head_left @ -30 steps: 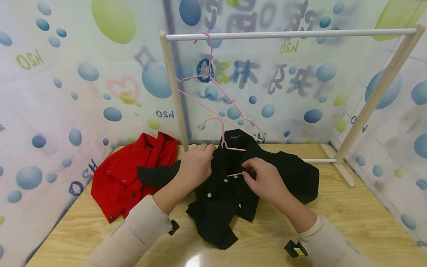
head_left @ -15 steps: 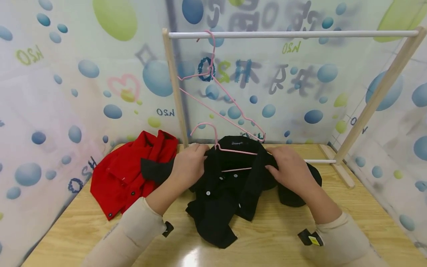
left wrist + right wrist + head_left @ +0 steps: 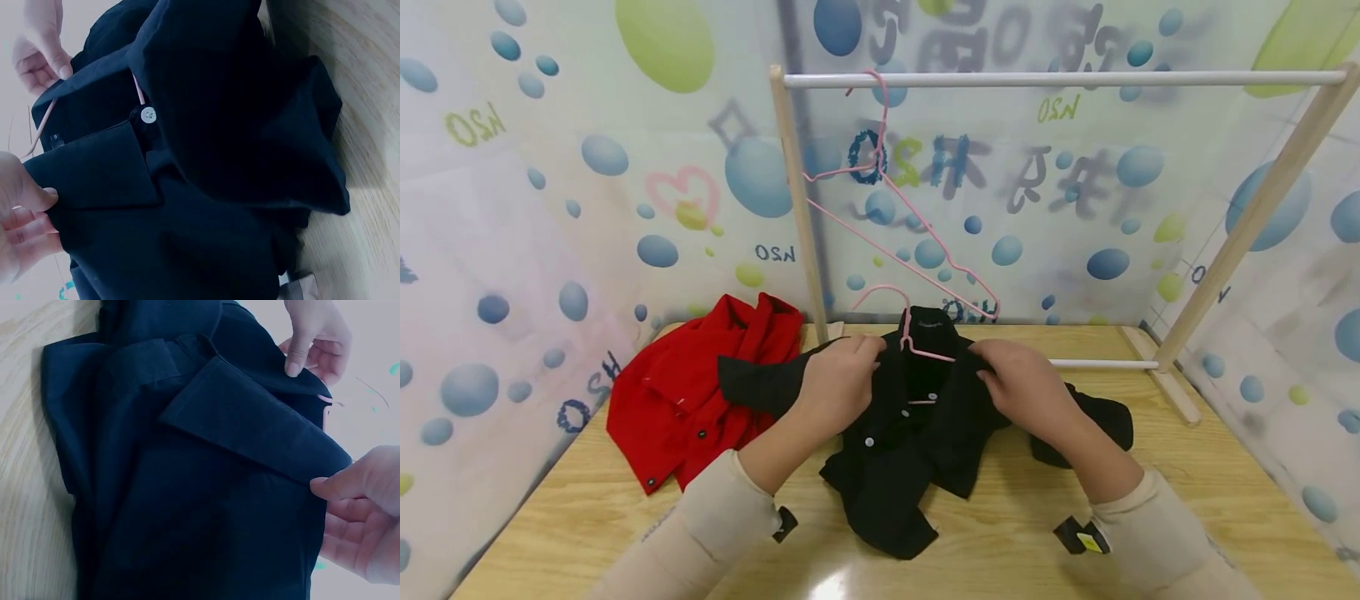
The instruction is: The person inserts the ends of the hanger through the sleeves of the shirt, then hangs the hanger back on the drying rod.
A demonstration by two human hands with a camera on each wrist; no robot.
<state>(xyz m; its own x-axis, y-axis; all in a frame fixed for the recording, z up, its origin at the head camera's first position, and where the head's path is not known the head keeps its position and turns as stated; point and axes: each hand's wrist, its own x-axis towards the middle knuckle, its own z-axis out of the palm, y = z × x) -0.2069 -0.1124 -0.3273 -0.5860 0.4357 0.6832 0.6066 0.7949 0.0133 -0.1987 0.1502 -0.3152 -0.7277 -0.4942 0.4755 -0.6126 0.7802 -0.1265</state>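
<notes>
A black shirt with white buttons lies bunched on the table, its collar end lifted between both hands. My left hand pinches its left shoulder by the collar, thumb on top in the left wrist view. The right hand grips the opposite shoulder; in the right wrist view the thumb presses the collar flap's edge. Inside the neck opening sits a pink hanger. Its hook stands up out of the collar, tilted left, and most of its bar is hidden by cloth.
A red garment with dark buttons lies at the left. Behind stands a rack with a white rail and wooden posts. Another pink hanger hangs from the rail at the left, its lower corner just above the black shirt's collar.
The right hand moved from the neck opening out to the right shoulder and took hold there, then came slightly inward. The collar spread, then narrowed; the hanger's hook shifted left, then back right.
</notes>
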